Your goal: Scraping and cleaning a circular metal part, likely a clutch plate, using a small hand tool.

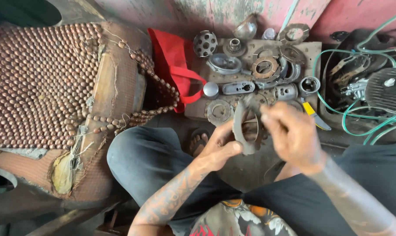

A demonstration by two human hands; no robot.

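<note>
The left hand pinches a grey ring-shaped plate by its lower edge, upright above the lap. The right hand, blurred, closes on its far rim. With so light a grip it could slip and drop among the metal parts on the board.
</note>
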